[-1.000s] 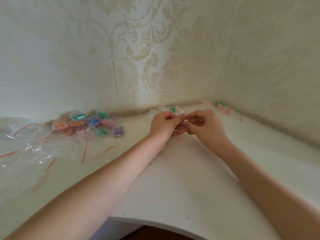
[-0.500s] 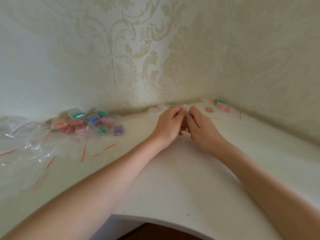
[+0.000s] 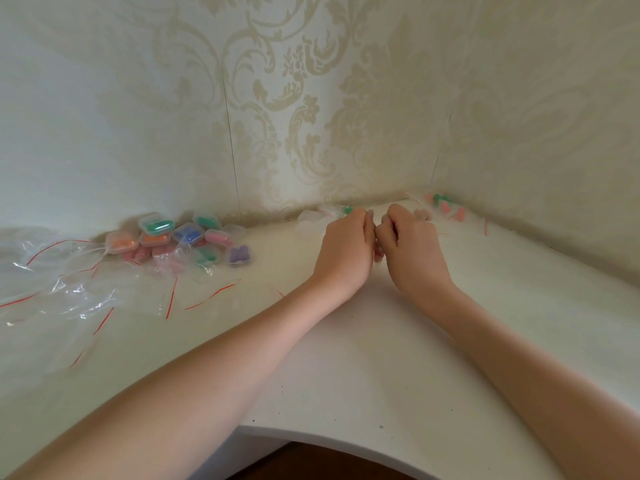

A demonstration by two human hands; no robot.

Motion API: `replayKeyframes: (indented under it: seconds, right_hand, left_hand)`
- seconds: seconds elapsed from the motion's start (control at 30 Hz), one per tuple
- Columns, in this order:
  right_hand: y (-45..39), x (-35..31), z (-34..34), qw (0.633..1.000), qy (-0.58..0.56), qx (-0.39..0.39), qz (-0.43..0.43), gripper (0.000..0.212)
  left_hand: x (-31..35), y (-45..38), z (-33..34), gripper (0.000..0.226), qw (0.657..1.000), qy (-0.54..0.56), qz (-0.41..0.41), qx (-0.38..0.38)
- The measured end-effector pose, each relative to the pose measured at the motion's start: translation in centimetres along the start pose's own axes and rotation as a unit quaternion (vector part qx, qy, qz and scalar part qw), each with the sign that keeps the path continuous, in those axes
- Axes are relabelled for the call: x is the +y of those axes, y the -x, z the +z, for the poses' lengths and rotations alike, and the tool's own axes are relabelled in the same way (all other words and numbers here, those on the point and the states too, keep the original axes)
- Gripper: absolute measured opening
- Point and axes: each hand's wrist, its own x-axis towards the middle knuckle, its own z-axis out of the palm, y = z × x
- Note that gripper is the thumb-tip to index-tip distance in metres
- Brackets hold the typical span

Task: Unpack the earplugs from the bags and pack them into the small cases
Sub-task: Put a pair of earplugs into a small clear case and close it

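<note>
My left hand [image 3: 343, 247] and my right hand [image 3: 412, 251] meet knuckles-up over the white table [image 3: 346, 358], fingers curled toward each other. They pinch a small clear bag between them, almost wholly hidden by the fingers. A green earplug [image 3: 348, 210] shows just beyond my left hand, next to some clear plastic [image 3: 311, 218]. Loose pink and green earplugs [image 3: 445, 206] lie in the far right corner. A pile of small clear cases [image 3: 187, 233] filled with coloured earplugs sits at the back left.
Several empty clear bags with red strips [image 3: 69, 278] are spread over the table's left side. Patterned walls close the back and the right. The table's curved front edge [image 3: 329, 438] runs below my forearms.
Both hands have moved slightly away from me and turned knuckles-up, closing over the small bag so it no longer shows between the fingers.
</note>
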Motion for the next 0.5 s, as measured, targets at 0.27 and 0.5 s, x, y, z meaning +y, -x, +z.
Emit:
replayKeyframes:
  seconds: [0.27,0.5]
  right_hand:
    - [-1.1,1.7,-1.4,0.982,0.169,0.022,-0.079,0.012]
    - [-1.0,2.3,-1.2,0.975,0.115,-0.049,-0.183,0.029]
  left_hand:
    - [0.5,0.2,-0.6,0.03,0.988,-0.146,0.041,-0.004]
    - [0.2,0.4,-0.7,0.033,0.985,-0.145,0.088,0.012]
